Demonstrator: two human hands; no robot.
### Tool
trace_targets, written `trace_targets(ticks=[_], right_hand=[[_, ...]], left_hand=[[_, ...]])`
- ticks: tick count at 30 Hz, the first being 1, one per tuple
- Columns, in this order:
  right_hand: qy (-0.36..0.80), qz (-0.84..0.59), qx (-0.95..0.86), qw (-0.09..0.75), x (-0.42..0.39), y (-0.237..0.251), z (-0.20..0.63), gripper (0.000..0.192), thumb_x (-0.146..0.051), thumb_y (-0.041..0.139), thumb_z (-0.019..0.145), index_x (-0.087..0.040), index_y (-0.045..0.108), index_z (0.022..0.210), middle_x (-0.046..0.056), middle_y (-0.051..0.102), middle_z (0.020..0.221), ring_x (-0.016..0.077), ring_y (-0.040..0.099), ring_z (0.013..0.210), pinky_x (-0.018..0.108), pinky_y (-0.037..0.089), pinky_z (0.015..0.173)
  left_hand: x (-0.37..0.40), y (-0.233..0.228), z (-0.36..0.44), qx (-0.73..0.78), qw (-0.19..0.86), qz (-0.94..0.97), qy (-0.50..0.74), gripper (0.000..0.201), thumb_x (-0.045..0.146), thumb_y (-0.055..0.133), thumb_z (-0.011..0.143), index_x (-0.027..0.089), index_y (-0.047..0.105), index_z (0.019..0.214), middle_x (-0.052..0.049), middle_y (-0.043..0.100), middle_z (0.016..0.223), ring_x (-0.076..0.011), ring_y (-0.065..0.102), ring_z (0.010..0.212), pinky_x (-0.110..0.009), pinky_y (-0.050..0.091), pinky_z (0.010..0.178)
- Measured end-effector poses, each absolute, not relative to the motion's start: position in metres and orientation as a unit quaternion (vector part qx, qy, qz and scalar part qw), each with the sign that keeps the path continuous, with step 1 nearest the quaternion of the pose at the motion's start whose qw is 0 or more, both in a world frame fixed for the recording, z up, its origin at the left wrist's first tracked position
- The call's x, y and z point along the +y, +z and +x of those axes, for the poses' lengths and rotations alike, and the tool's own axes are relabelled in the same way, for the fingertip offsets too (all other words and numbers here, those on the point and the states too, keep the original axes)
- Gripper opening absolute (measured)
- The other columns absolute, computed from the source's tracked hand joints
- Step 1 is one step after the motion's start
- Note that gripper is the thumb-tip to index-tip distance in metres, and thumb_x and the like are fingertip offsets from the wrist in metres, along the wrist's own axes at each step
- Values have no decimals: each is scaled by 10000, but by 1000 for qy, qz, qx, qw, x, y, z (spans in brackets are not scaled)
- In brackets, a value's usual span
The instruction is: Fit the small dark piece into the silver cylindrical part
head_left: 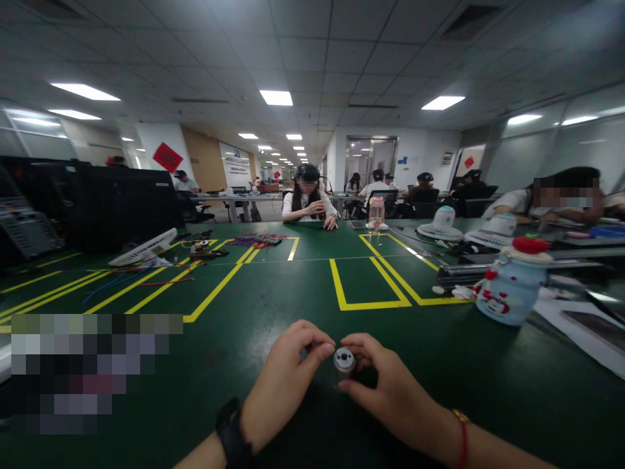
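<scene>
A small silver metal cylinder, like a little motor (344,359), stands upright on the green table (224,365), with dark holes in its round top face. My right hand (390,378) curls around it from the right, thumb at the near side and fingers at the far side. Just left of the cylinder's top is my left hand (297,365), thumb and forefinger pinched together. Whatever lies between those fingertips is too small or hidden to make out.
Yellow tape (375,306) marks boxes on the table. To the right stand a blue jar with a red lid (512,286) and white fans (440,225). Coloured wires (258,241) lie at the far left-centre, near a black computer case (122,195). A person (308,195) sits opposite.
</scene>
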State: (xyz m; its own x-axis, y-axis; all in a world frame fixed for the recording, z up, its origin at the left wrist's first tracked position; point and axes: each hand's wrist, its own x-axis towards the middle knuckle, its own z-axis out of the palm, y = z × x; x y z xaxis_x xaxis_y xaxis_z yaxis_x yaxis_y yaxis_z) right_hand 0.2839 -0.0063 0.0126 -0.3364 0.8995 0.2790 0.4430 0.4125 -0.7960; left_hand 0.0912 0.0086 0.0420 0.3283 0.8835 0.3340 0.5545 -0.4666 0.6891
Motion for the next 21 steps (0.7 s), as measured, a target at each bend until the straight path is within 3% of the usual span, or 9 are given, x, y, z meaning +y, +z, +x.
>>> trace_targets(ticks=[6, 11, 15, 21], right_hand=[[289, -468, -765, 337, -9, 18, 296, 425, -196, 628, 753, -220, 518, 1163, 17, 624, 1085, 129, 604, 922, 270, 495, 837], [279, -470, -777, 312, -9, 20, 300, 467, -223, 645, 745, -237, 519, 1194, 22, 595, 1166, 154, 573, 1039, 298, 455, 938], [276, -479, -781, 291, -7, 23, 306, 460, -263, 647, 755, -250, 525, 1198, 18, 594, 1173, 162, 567, 1059, 308, 448, 952], [211, -576, -750, 248, -5, 28, 366, 452, -397, 613, 783, -243, 502, 1193, 25, 600, 1158, 177, 579, 1039, 325, 452, 935]], left_hand=[[11, 16, 89, 446, 239, 816, 279, 112, 207, 650, 823, 277, 738, 814, 5, 680, 869, -192, 591, 870, -313, 427, 791], [13, 11, 90, 448, 244, 819, 263, 175, 246, 652, 828, 318, 725, 970, -1, 681, 953, -223, 574, 936, -362, 410, 833], [14, 17, 82, 439, 267, 817, 260, 275, 231, 623, 844, 291, 673, 1107, -14, 668, 1000, -195, 593, 936, -329, 446, 848], [18, 21, 33, 452, 275, 808, 258, 240, 339, 531, 900, 289, 656, 1098, -24, 643, 1093, -204, 597, 996, -357, 456, 903]])
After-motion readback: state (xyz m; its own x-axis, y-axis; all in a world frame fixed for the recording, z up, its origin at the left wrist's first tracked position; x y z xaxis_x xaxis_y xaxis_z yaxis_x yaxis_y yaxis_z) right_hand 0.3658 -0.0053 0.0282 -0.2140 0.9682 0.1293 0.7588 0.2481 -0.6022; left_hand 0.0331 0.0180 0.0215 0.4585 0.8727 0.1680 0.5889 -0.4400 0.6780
